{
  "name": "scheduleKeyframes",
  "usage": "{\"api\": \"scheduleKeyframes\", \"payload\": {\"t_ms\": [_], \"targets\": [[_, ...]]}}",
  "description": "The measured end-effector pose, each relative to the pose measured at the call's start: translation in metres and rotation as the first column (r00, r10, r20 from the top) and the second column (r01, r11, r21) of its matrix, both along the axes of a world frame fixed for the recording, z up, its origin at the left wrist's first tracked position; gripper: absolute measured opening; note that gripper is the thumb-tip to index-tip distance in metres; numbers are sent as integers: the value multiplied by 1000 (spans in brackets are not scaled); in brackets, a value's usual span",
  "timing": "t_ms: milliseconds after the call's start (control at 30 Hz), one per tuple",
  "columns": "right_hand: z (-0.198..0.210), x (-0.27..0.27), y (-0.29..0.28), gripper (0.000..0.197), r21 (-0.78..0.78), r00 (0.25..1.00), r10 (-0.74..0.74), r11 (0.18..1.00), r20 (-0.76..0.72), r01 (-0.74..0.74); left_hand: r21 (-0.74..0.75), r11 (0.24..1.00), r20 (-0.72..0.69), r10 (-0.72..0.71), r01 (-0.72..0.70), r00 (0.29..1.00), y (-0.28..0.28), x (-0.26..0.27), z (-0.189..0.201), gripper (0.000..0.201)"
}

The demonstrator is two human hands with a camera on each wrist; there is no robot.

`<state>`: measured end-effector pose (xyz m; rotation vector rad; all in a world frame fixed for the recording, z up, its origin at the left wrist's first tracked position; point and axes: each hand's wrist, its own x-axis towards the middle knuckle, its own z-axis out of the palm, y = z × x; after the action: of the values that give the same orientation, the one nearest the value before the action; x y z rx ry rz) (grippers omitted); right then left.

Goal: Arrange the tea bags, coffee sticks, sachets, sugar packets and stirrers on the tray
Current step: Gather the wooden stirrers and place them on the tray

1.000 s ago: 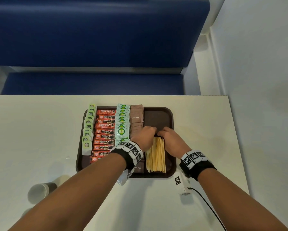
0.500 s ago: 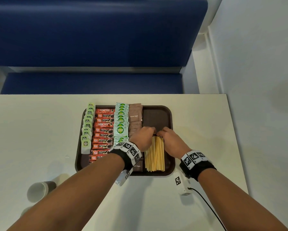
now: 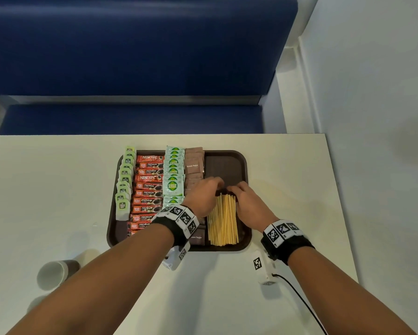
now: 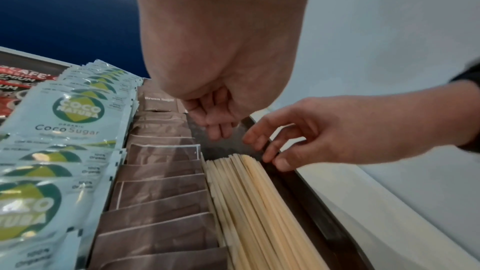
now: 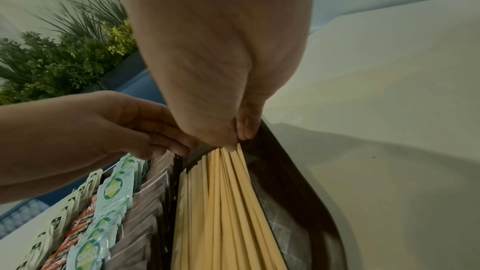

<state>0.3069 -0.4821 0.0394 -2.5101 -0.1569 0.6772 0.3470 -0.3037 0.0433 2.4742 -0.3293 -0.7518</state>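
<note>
The stirrers (image 3: 223,220) lie lengthwise toward the person, far ends just under both loosely curled hands' fingers (image 4: 262,141) (neither gripping), right hand (image 3: 250,204) nearer.

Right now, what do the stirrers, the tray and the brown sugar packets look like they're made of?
Stirrers: pale, thin flat sticks with a matte finish, probably wood or bamboo.
Tray: dark brown with a raised, rounded rim and a fine textured floor, likely moulded plastic.
Brown sugar packets: matte brown with creased, folded edges, apparently paper.
</note>
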Motion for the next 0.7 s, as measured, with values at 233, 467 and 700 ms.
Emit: {"api": "scheduleKeyframes", "payload": {"t_ms": [233,467,700], "targets": [[2,-37,-19,113,75,994,33,997,-100,-26,24,998,0,-50,50,999,20,5,2,55],[-8,-70,-11,133,-18,984,155,988,89,-154,52,994,-69,-96,100,993,8,-7,0,60],[-11,-76,5,130,-125,964,179,980,196,-156,123,985,43,-127,121,991,11,-9,2,66]]}}
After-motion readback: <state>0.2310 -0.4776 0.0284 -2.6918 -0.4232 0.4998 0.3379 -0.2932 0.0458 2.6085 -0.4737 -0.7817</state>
